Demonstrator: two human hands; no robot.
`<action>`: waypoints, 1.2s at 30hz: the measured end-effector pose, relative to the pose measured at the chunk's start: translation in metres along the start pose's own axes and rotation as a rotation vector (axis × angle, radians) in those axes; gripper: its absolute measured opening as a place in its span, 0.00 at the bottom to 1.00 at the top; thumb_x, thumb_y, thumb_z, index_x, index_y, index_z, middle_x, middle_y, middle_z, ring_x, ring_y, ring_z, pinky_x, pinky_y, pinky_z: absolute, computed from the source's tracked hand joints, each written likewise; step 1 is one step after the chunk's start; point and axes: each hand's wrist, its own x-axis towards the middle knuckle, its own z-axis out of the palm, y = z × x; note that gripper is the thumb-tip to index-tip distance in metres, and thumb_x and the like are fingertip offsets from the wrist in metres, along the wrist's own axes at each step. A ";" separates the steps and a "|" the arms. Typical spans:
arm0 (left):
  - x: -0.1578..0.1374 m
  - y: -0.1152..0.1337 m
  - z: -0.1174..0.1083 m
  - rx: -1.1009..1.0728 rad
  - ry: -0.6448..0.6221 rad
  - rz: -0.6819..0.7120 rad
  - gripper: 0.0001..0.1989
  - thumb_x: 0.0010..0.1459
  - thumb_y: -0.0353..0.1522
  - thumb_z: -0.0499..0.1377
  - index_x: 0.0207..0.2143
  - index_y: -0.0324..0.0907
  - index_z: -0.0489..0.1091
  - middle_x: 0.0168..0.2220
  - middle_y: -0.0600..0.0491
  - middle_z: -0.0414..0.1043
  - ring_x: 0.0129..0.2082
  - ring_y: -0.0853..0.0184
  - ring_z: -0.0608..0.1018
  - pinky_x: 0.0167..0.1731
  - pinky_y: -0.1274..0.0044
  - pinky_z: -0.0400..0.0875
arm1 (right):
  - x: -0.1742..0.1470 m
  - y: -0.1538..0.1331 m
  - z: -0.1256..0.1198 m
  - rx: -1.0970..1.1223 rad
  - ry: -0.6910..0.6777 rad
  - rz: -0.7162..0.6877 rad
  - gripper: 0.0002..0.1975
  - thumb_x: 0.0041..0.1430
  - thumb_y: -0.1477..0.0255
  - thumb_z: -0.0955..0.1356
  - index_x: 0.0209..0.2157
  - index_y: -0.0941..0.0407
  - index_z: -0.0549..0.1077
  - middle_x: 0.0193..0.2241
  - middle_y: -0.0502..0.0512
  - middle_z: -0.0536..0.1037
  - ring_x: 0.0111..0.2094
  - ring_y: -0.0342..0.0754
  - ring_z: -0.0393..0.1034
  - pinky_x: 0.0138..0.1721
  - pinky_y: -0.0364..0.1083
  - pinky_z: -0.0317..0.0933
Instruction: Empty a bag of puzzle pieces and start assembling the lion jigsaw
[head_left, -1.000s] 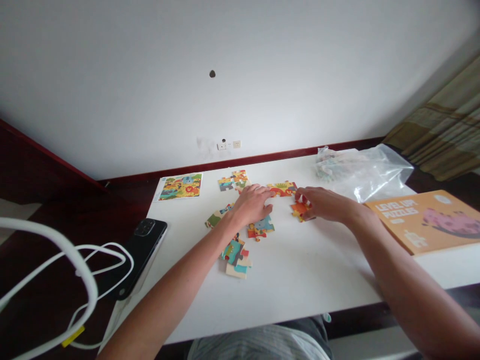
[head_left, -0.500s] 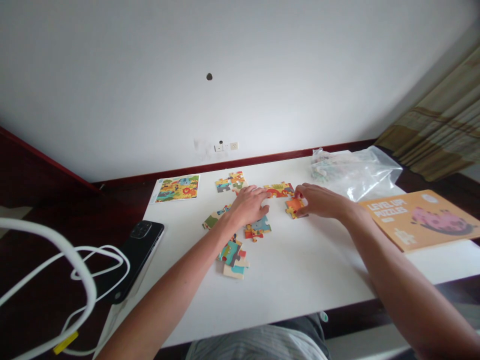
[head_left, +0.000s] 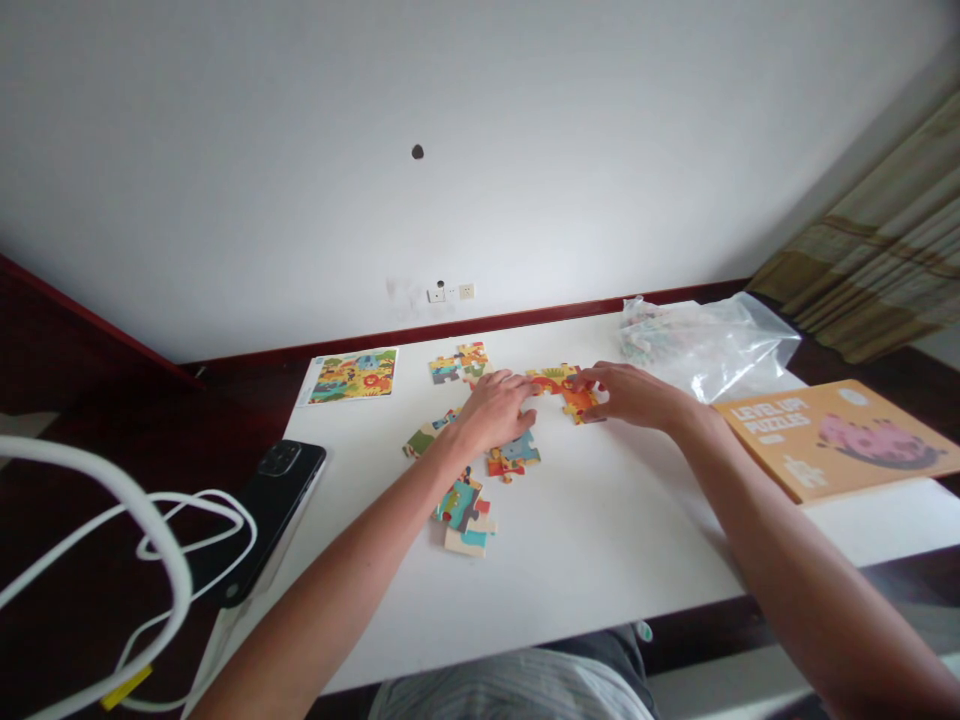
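My right hand [head_left: 626,393] grips an orange puzzle piece [head_left: 579,403] between thumb and fingers, against the lower edge of joined lion-coloured pieces [head_left: 551,380]. Palm down, my left hand [head_left: 495,408] lies with fingers stretched out and thumb apart, its fingertips at the left end of those pieces. Partly under that hand is a blue and red puzzle piece [head_left: 514,457]. More loose pieces [head_left: 461,505] overlap near my left forearm, and a small group of pieces [head_left: 459,363] sits farther back. What lies beneath the left palm is hidden.
A picture card [head_left: 354,377] lies at the table's back left. On the left edge rests a black phone [head_left: 281,500] near a white cable [head_left: 172,550]. To the right are a clear plastic bag [head_left: 705,345] and an orange puzzle box [head_left: 832,440]. A wall stands behind.
My right hand has moved slightly left and up with the orange puzzle piece, bringing it against the joined pieces. The left hand has stayed in place.
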 end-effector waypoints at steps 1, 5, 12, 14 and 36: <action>0.000 0.000 0.000 -0.001 0.001 0.001 0.21 0.66 0.37 0.56 0.59 0.43 0.73 0.62 0.51 0.73 0.63 0.55 0.69 0.66 0.64 0.61 | 0.000 0.001 0.000 0.000 0.001 0.007 0.22 0.50 0.62 0.75 0.48 0.51 0.79 0.43 0.56 0.79 0.45 0.57 0.74 0.47 0.50 0.64; 0.001 0.000 0.000 -0.002 -0.006 0.000 0.21 0.66 0.37 0.56 0.59 0.43 0.73 0.62 0.51 0.72 0.63 0.56 0.69 0.66 0.64 0.61 | 0.003 0.004 0.000 0.047 -0.004 0.049 0.22 0.48 0.63 0.76 0.47 0.50 0.81 0.42 0.55 0.81 0.43 0.56 0.75 0.44 0.49 0.66; 0.000 0.003 -0.005 -0.003 -0.025 -0.003 0.21 0.67 0.37 0.55 0.59 0.42 0.73 0.62 0.49 0.72 0.63 0.56 0.69 0.66 0.64 0.61 | 0.007 0.011 0.001 0.081 -0.016 0.080 0.18 0.53 0.72 0.70 0.47 0.48 0.82 0.40 0.51 0.82 0.38 0.50 0.76 0.41 0.45 0.66; 0.000 0.003 -0.005 -0.006 -0.026 -0.003 0.21 0.67 0.37 0.55 0.59 0.42 0.73 0.63 0.50 0.72 0.62 0.56 0.70 0.66 0.63 0.62 | 0.007 0.012 0.000 0.076 -0.017 0.076 0.18 0.53 0.71 0.70 0.47 0.48 0.81 0.40 0.52 0.82 0.38 0.50 0.76 0.41 0.46 0.66; 0.000 -0.018 -0.056 0.022 0.030 -0.019 0.23 0.70 0.40 0.53 0.64 0.47 0.67 0.64 0.51 0.70 0.63 0.60 0.69 0.66 0.64 0.59 | 0.012 0.005 0.006 0.047 0.196 -0.155 0.17 0.67 0.61 0.65 0.46 0.53 0.80 0.48 0.60 0.79 0.45 0.54 0.75 0.51 0.52 0.64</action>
